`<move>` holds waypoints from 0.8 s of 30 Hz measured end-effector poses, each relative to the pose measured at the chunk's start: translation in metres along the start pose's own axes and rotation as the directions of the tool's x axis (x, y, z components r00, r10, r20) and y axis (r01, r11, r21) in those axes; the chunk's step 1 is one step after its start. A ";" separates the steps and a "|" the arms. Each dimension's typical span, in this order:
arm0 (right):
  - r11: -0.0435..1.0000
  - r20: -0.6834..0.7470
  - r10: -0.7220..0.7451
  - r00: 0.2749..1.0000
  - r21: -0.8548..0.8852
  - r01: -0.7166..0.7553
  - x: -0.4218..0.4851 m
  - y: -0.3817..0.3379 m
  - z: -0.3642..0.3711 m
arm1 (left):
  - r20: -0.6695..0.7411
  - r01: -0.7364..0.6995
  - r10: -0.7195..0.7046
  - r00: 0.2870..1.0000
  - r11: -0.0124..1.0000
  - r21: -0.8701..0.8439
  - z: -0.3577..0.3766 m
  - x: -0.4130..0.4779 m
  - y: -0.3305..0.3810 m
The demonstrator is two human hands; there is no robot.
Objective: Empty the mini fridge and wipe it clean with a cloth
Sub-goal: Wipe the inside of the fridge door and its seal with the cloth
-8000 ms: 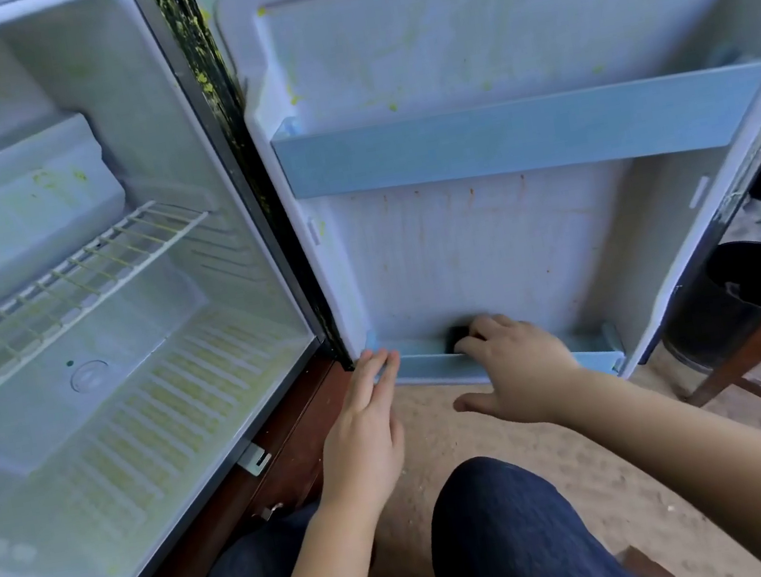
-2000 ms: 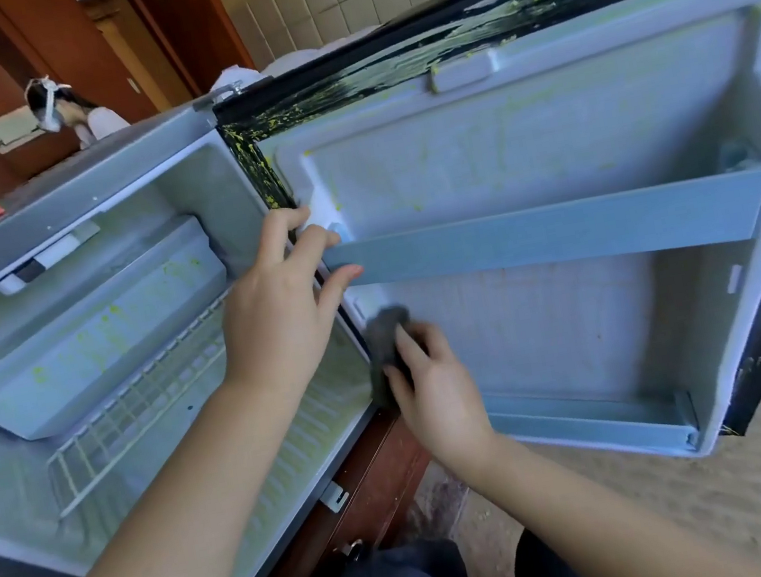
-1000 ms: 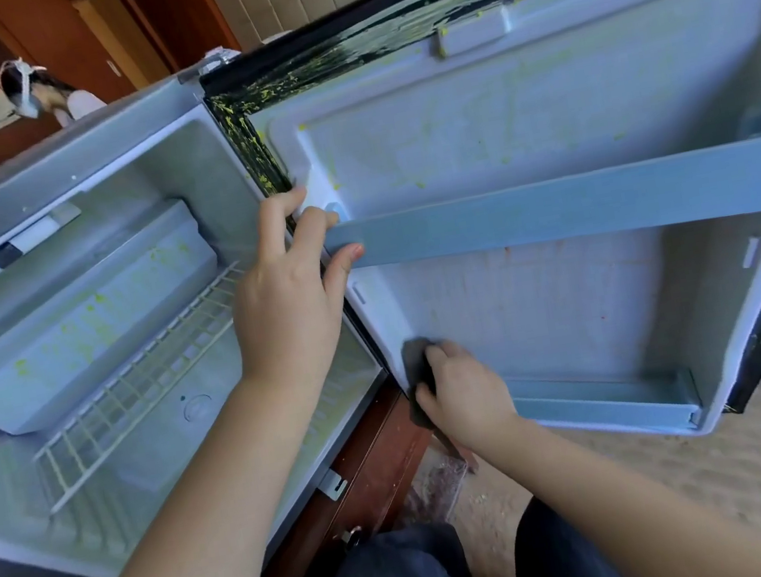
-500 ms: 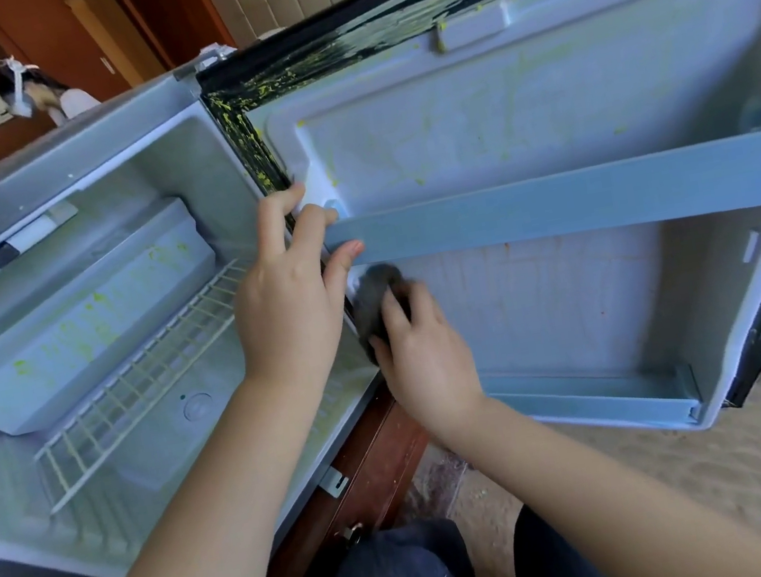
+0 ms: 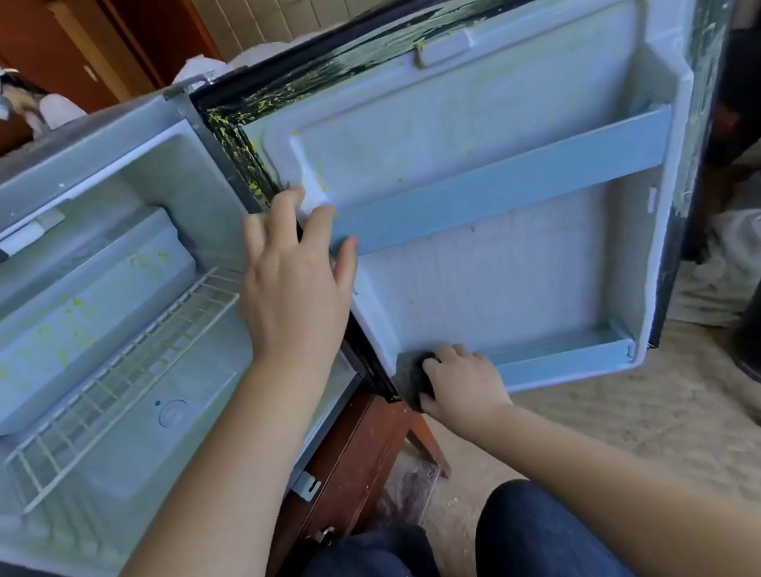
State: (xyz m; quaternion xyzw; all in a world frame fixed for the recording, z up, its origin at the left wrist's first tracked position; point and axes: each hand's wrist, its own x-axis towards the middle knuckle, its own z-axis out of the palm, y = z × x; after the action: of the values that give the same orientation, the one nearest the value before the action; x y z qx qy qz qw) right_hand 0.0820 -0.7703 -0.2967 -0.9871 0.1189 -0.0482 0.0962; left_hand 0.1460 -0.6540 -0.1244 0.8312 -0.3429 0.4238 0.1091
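1. One dark cloth sits bunched at the lower hinge-side corner of the door, with the right hand's fingers curled tight around it. Pressed hard there, it could catch the lower door shelf and lever it loose.
2. The left hand rests with fingers spread and straight across the door's hinge-side edge and the end of the upper rail. If that brace slips, the door may swing and nip fingers at the hinge gap.
3. Yellow-green specks dot the door and the mini fridge cabinet, and a loaded cloth would likely smear them rather than lift them.
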 end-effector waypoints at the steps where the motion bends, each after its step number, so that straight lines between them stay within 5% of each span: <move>1: 1.000 -0.003 0.003 1.000 -0.028 -0.003 -0.002 0.007 -0.002 | -0.028 -0.025 0.026 0.999 0.999 0.028 0.001 0.002 0.000; 4: 0.994 -0.014 0.020 1.000 -0.103 -0.021 -0.008 0.042 -0.007 | -0.055 -0.091 0.091 0.994 0.996 0.009 0.006 0.013 0.002; 8: 0.967 -0.064 0.027 0.998 -0.252 -0.042 -0.017 0.104 -0.028 | 0.018 -0.211 0.223 0.975 0.944 -0.255 0.016 0.029 0.021; 13: 0.925 -0.069 0.151 0.986 -0.341 -0.165 -0.034 0.149 -0.032 | 0.010 0.055 -0.056 0.998 0.899 -0.435 0.029 0.041 0.036; 16: 0.952 -0.059 0.165 0.985 -0.250 -0.175 -0.033 0.120 -0.027 | -0.054 0.069 -0.112 0.992 0.860 -0.505 0.036 0.039 0.041; 20: 0.989 -0.074 0.010 0.997 -0.149 -0.021 -0.013 0.054 -0.006 | -0.094 0.046 -0.111 0.989 0.850 -0.524 0.040 0.036 0.041; 24: 0.979 0.005 -0.062 0.998 -0.194 0.062 0.005 -0.008 0.012 | -0.109 0.032 -0.106 0.988 0.844 -0.535 0.042 0.035 0.041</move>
State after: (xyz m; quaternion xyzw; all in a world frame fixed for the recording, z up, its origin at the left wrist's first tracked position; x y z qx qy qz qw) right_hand 0.0902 -0.7614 -0.3059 -0.9949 0.0922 -0.0400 -0.0019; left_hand 0.1592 -0.7211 -0.1268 0.7500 -0.4085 0.3629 0.3727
